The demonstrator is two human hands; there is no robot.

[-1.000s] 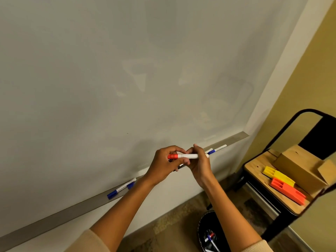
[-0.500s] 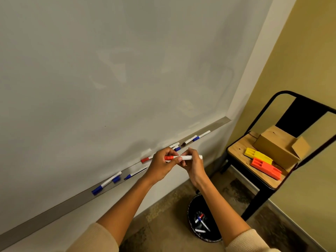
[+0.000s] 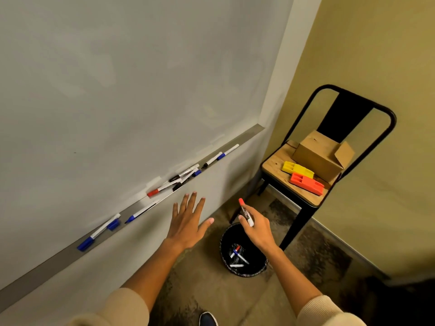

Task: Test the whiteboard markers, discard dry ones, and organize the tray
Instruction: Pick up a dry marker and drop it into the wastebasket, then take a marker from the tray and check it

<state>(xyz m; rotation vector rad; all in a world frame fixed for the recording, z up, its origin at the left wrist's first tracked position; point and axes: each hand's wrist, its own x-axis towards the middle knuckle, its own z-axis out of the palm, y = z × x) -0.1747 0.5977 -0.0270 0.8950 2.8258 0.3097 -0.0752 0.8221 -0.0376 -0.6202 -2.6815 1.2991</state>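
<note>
Dim, warm indoor light; the whiteboard (image 3: pixel 141 90) carries soft pale glare patches. Wide-angle bending curves the edges. Bottom right corner falls into shadow.

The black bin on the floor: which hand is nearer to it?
Right. The right hand, holding a red marker, is right above the bin; the left hand is off to its left, near the tray.

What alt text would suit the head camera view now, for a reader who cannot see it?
The right hand holds a red-capped marker above a black bin of discarded markers, while the left hand is spread open near the whiteboard tray. A chair stands beside the bin.
</note>
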